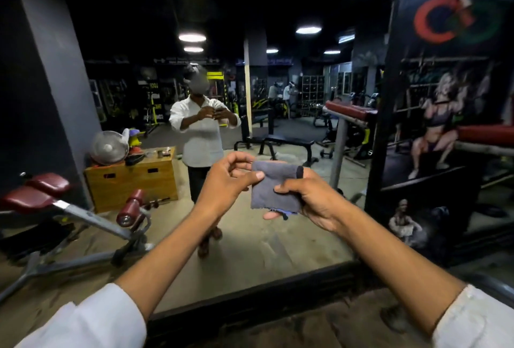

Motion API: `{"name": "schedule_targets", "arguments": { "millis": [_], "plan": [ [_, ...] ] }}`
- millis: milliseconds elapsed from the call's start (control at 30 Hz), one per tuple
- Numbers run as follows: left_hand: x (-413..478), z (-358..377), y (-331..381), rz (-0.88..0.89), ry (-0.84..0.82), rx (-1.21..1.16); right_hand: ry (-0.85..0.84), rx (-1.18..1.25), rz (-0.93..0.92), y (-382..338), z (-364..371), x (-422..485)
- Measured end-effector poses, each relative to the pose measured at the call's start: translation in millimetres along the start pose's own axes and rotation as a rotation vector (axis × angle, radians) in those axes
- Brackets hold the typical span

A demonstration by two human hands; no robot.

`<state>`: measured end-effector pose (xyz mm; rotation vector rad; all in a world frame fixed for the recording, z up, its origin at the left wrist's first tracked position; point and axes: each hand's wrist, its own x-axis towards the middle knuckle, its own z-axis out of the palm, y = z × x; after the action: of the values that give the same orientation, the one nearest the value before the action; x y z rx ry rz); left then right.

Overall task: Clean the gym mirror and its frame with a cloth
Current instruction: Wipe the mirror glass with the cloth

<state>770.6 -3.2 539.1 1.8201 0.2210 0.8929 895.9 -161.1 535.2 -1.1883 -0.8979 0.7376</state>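
A folded grey cloth (274, 184) is held up at chest height in front of the large wall mirror (292, 83). My right hand (314, 200) grips the cloth from the right, thumb over its front and fingers behind it. My left hand (228, 180) pinches the cloth's upper left corner between thumb and fingers. The mirror's black frame (250, 297) runs along the floor below my arms and across the top. In the glass I see my own reflection in a white shirt with both hands raised.
A maroon-padded bench (69, 208) stands at the left by the mirror. A dark poster panel (445, 125) borders the mirror on the right. Reflected in the glass are a wooden box with a fan, benches, racks and people far back.
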Motion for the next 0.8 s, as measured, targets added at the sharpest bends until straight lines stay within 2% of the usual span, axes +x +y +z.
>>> {"name": "schedule_targets", "arguments": {
  "millis": [267,600,800],
  "plan": [
    [171,61,11,0.258,-0.084,0.16,0.029,-0.107,-0.213,-63,-104,86],
    [397,140,40,0.531,-0.088,0.394,0.276,-0.277,-0.339,-146,-249,227],
    [487,214,46,0.658,-0.13,0.559,0.372,-0.639,-0.441,-180,-357,281]
  ]
}}
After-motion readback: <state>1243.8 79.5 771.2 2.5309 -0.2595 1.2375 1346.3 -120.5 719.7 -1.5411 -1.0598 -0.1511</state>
